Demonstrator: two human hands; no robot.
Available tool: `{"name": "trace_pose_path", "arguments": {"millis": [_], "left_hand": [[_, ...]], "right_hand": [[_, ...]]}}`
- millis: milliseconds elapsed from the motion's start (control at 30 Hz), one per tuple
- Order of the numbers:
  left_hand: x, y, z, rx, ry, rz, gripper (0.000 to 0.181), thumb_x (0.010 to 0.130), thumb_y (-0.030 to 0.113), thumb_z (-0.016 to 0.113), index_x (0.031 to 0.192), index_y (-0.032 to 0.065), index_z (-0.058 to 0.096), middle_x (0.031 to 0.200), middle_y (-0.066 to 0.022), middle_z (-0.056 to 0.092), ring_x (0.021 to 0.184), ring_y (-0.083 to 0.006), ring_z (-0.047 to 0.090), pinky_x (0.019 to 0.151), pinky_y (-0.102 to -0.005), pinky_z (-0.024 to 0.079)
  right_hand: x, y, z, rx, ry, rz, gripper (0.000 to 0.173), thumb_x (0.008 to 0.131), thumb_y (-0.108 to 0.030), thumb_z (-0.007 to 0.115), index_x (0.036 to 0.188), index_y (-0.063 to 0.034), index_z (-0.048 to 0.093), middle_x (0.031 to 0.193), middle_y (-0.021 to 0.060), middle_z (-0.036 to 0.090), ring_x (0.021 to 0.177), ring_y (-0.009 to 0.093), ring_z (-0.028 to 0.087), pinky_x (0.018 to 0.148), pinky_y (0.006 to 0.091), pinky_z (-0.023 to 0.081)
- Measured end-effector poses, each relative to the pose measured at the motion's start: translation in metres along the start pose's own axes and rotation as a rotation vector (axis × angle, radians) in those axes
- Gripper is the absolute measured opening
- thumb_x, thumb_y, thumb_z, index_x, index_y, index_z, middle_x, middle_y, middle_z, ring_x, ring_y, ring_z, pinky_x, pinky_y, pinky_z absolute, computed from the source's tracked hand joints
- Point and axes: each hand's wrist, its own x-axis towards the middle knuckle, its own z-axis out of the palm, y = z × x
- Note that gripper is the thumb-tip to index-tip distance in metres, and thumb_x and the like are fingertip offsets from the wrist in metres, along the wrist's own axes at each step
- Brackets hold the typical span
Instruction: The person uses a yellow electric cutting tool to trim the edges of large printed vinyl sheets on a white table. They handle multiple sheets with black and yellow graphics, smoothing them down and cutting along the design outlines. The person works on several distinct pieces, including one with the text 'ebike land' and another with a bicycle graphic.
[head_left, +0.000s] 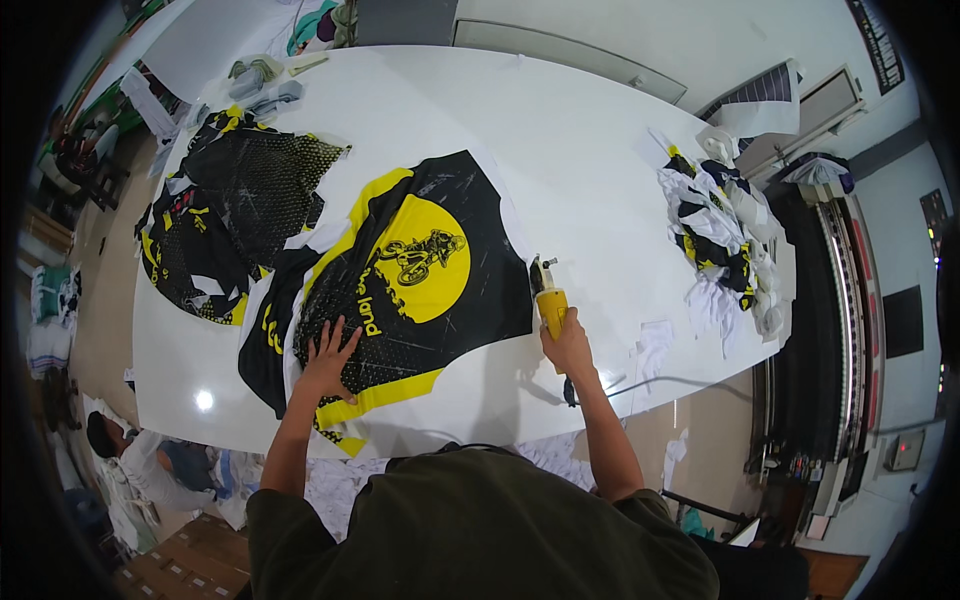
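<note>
My right hand (568, 346) grips a yellow corded electric rotary fabric cutter (553, 311), its metal head close to the right edge of a black and yellow printed fabric panel (480, 300). The panel lies on the white table and bears a yellow disc with a motorcycle rider. My left hand (327, 367) rests flat, fingers spread, on the panel's dotted lower left part. Under and left of it lie more black and yellow pieces (277, 322) with white edges.
A heap of black and yellow fabric pieces (240, 195) lies at the table's left. White and printed scraps (712, 225) are piled at the right. The cutter's cord (675, 379) runs off right. A person (150, 465) is low at the left; another (79, 154) sits farther back.
</note>
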Motion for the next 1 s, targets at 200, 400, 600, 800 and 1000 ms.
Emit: {"name": "trace_pose_path", "arguments": {"millis": [200,400,600,800,1000], "left_hand": [[0.0,0.0,0.0,-0.019,-0.002,0.005,0.165,0.037,0.038,0.105,0.168,0.0331,0.004,0.175,-0.013,-0.01,0.16,-0.0431,-0.004,0.124,-0.0704,0.014],[0.0,-0.001,0.001,-0.037,0.014,0.013,0.167,0.035,0.038,0.105,0.169,0.0328,0.005,0.175,-0.0132,-0.009,0.16,-0.0434,-0.005,0.124,-0.0698,0.013],[-0.001,0.0,-0.004,-0.039,-0.004,0.004,0.167,0.034,0.037,0.104,0.169,0.0322,0.006,0.175,-0.0136,-0.01,0.16,-0.0425,-0.005,0.124,-0.0696,0.013],[-0.003,0.006,-0.009,-0.038,-0.02,-0.017,0.166,0.034,0.036,0.104,0.169,0.0313,0.006,0.175,-0.0134,-0.01,0.16,-0.0425,-0.005,0.125,-0.0687,0.013],[-0.003,0.012,-0.011,-0.002,-0.016,-0.044,0.167,0.034,0.035,0.104,0.169,0.0302,0.005,0.175,-0.0127,-0.009,0.161,-0.0411,-0.003,0.125,-0.0682,0.015]], "right_hand": [[0.034,0.003,0.003,-0.009,-0.006,-0.051,0.048,0.092,-0.029,0.07,0.113,0.0027,0.04,0.093,0.0379,0.068,0.085,0.056,0.068,0.075,0.0583,0.057],[0.06,-0.001,-0.002,-0.012,-0.024,-0.086,0.048,0.092,-0.029,0.07,0.112,0.0029,0.04,0.093,0.0382,0.068,0.086,0.056,0.069,0.075,0.0575,0.058],[0.083,0.006,-0.019,-0.038,-0.111,-0.164,0.05,0.092,-0.028,0.071,0.115,0.0043,0.041,0.097,0.0391,0.068,0.09,0.055,0.069,0.078,0.0569,0.058],[0.095,0.031,-0.063,-0.146,-0.335,-0.259,0.058,0.091,-0.027,0.07,0.128,0.0059,0.042,0.112,0.0346,0.066,0.102,0.051,0.068,0.087,0.054,0.055],[0.12,0.046,-0.069,-0.179,-0.34,-0.403,0.054,0.093,-0.027,0.072,0.125,0.005,0.042,0.105,0.0367,0.067,0.098,0.053,0.068,0.084,0.0535,0.056]]}}
